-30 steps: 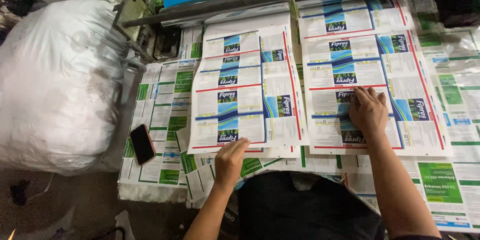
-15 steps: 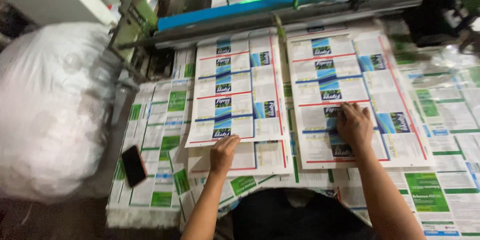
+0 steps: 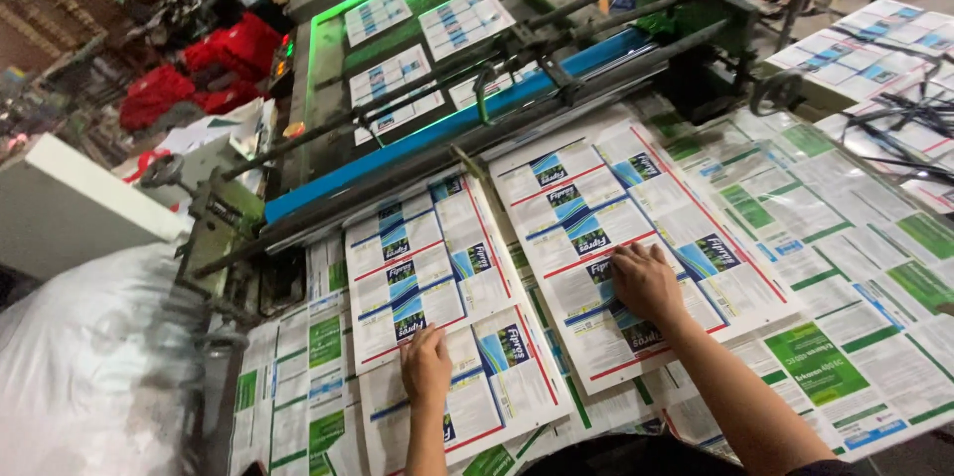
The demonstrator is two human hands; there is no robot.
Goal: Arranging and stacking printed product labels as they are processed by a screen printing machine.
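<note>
My left hand and right hand press flat, fingers spread, on two printed sheets mid-frame, steadying them; sliding them clear looks next.

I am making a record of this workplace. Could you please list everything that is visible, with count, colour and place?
printed sheets under the hands: two stacks, white with blue and red, centre of table
green-printed sheets: many, white and green, spread on the right and lower left
machine: one, green bed with a blue bar, behind the sheets
plastic sack: one, white, lower left
red bundles: several, upper left
left hand: flat on the left stack
right hand: flat on the right stack
</note>
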